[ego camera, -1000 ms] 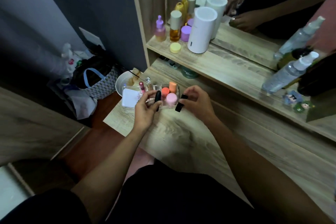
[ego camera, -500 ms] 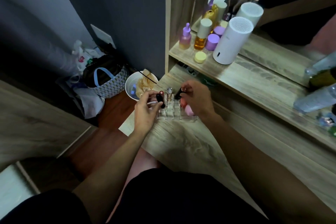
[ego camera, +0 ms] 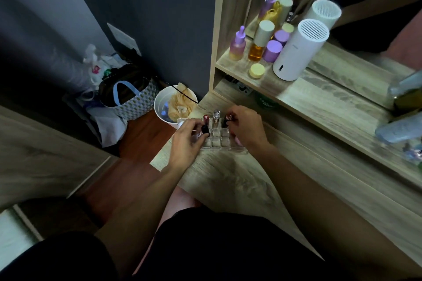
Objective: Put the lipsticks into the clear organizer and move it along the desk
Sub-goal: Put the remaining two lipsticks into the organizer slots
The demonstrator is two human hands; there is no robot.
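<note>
Nearest the camera, dark shorts and two bare forearms reach forward over the pale wood-grain table [ego camera: 228,180]. The left hand [ego camera: 186,141] hovers at the left end of the clear organizer [ego camera: 217,141], its fingertips pinched around a black lipstick [ego camera: 205,130] that stands upright at one of the left compartments; whether it is seated in the slot cannot be told. The right hand [ego camera: 247,130] is curled over the organizer's right end, its fingers closed on a dark lipstick with a reddish top [ego camera: 227,120] held at a rear compartment. The organizer sits on the table near its left edge, its front row of square cells bare. Between the hands, a red-topped lipstick [ego camera: 206,118] and a silver-capped tube [ego camera: 216,114] stand upright in the rear row. A pink rounded object [ego camera: 237,141] peeks out under the right hand; what it is cannot be told. Beyond the table edge, on the floor, a white bin [ego camera: 161,107] holds crumpled tan material, with a patterned tote bag [ego camera: 134,102] just beside it. Farther back, a raised shelf [ego camera: 319,96] carries a yellow-lidded jar [ego camera: 257,70], a purple dropper bottle [ego camera: 238,46], an amber bottle [ego camera: 259,43], a purple-capped jar [ego camera: 271,50] and a tall white cylinder [ego camera: 299,50], all standing before a mirror [ego camera: 365,18]
</note>
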